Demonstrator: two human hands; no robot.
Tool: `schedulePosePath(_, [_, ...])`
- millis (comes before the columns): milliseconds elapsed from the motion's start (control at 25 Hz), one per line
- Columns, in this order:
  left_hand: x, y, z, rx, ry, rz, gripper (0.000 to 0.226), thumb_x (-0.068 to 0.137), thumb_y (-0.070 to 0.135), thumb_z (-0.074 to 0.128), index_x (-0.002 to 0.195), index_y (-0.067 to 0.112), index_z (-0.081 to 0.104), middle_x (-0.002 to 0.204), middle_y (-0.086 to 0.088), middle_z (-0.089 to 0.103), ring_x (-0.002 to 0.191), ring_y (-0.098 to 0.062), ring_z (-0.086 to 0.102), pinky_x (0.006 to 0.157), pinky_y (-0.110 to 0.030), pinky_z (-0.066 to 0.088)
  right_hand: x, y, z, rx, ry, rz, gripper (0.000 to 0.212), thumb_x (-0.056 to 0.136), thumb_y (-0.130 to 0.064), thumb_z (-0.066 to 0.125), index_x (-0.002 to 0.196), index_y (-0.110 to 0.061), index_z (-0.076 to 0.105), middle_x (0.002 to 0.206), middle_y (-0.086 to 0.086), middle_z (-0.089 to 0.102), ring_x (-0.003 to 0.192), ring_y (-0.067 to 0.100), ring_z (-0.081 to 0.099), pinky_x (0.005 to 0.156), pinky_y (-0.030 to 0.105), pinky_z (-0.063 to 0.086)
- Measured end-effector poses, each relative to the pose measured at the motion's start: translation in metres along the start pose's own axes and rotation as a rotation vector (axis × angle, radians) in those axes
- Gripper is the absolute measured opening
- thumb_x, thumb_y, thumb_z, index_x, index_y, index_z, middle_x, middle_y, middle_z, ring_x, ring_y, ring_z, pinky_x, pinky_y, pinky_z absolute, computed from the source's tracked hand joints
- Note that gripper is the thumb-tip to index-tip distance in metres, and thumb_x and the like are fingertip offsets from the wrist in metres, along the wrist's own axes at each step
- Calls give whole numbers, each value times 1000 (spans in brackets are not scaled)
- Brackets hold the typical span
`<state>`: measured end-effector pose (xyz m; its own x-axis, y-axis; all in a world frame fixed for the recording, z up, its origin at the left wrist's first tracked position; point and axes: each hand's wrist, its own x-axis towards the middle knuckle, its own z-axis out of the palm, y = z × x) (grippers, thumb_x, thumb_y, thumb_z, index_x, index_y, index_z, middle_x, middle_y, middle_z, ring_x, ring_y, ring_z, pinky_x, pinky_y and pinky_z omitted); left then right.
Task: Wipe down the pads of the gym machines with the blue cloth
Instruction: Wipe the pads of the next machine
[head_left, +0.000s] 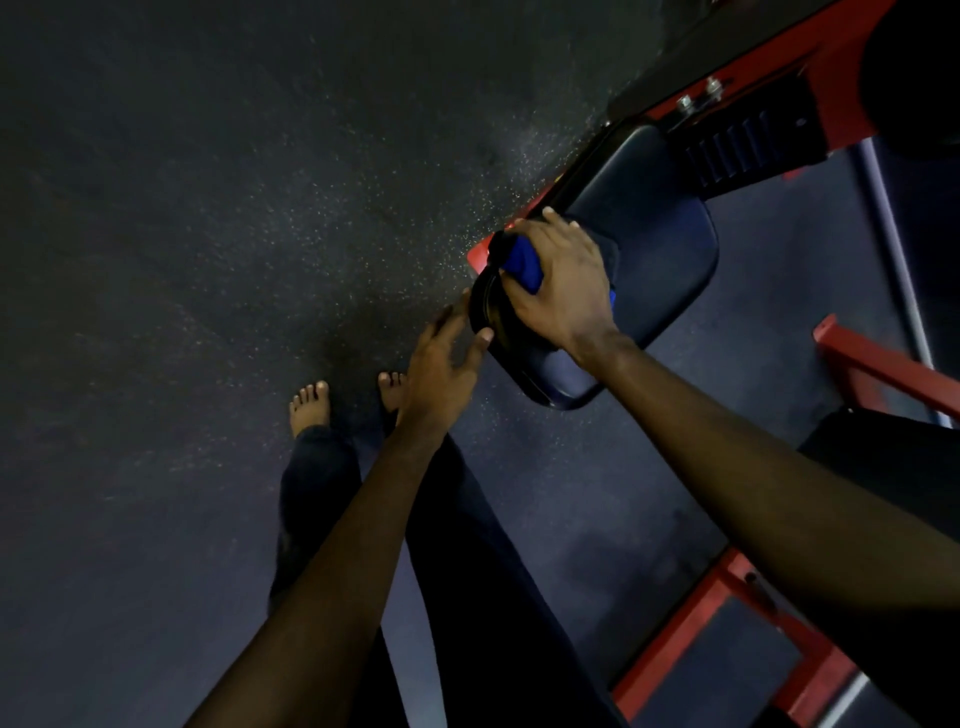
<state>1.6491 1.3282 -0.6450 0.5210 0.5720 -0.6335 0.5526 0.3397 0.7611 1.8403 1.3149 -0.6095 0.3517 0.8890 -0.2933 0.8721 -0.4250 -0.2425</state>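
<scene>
A dark padded seat of a red-framed gym machine lies at the upper right of the head view. My right hand is on its left edge and grips the blue cloth, bunched under the fingers against the pad. My left hand hovers just left of the pad's lower corner, fingers spread and relaxed, with the fingertips close to or touching the pad's black rim; it holds nothing.
The machine's red frame and a grey steel bar run along the right side. More red tubing sits at the lower right. Dark speckled rubber floor fills the left. My bare feet stand below the pad.
</scene>
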Motion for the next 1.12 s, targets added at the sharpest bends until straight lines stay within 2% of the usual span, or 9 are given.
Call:
schedulePosePath(80, [4, -1, -5, 48, -4, 8, 59, 95, 61, 53, 150, 41, 40, 156, 0, 41, 142, -22, 40, 116, -50, 35, -3, 6, 3, 38, 50, 20, 58, 89, -45, 57, 140, -17, 54, 146, 2, 54, 146, 22, 36, 122, 39, 21])
schedulePosePath(240, [8, 22, -12, 158, -69, 174, 63, 100, 24, 59, 156, 17, 32, 160, -6, 36, 147, -20, 33, 120, -33, 28, -66, -3, 24, 197, 323, 430, 56, 95, -43, 56, 143, -15, 51, 149, 3, 52, 144, 22, 39, 120, 40, 30])
schedulePosePath(360, [21, 30, -19, 336, -104, 239, 68, 100, 24, 59, 158, 14, 25, 162, -7, 32, 148, -25, 33, 121, -45, 28, -98, -8, 36, 236, 317, 442, 54, 94, -36, 60, 142, -11, 52, 146, 4, 54, 142, 23, 42, 119, 42, 31])
schedulePosePath(520, [32, 30, -29, 484, -209, 369, 70, 98, 24, 59, 157, 7, 26, 161, -12, 32, 147, -29, 35, 119, -48, 30, -85, 16, 33, 235, 411, 421, 45, 94, -35, 63, 132, -12, 59, 132, 5, 63, 127, 24, 55, 115, 17, 27])
schedulePosePath(640, [41, 40, -38, 532, -248, 391, 69, 96, 21, 64, 155, 7, 32, 159, -11, 37, 147, -26, 34, 120, -46, 30, -77, 30, 36, 297, 504, 760, 58, 93, -52, 53, 135, -13, 57, 135, 3, 61, 130, 23, 53, 113, 35, 39])
schedulePosePath(760, [45, 46, -41, 520, -238, 361, 69, 94, 20, 69, 154, 11, 36, 158, -7, 39, 148, -21, 32, 122, -37, 27, -94, 6, 55, 451, 620, 933, 49, 91, -46, 57, 134, -21, 52, 128, 1, 60, 121, 24, 58, 101, 45, 49])
schedulePosePath(840, [45, 42, -42, 498, -226, 345, 69, 94, 23, 70, 154, 13, 37, 157, -5, 40, 148, -19, 31, 122, -37, 27, -113, -24, 70, 588, 639, 983, 50, 91, -45, 60, 136, -31, 44, 133, -3, 55, 124, 21, 56, 103, 47, 49])
schedulePosePath(960, [47, 39, -42, 503, -218, 332, 69, 95, 28, 68, 155, 19, 36, 157, -3, 42, 148, -17, 31, 122, -38, 28, -114, -24, 74, 684, 668, 1010, 63, 91, -47, 61, 146, -26, 39, 145, 2, 51, 134, 22, 50, 110, 50, 43])
schedulePosePath(1120, [40, 43, -40, 515, -206, 298, 69, 95, 31, 69, 155, 26, 35, 152, -4, 48, 144, -19, 40, 118, -37, 35, -102, 19, 59, 817, 676, 1262, 69, 86, -56, 58, 144, -21, 47, 131, 0, 61, 117, 20, 61, 104, 48, 49])
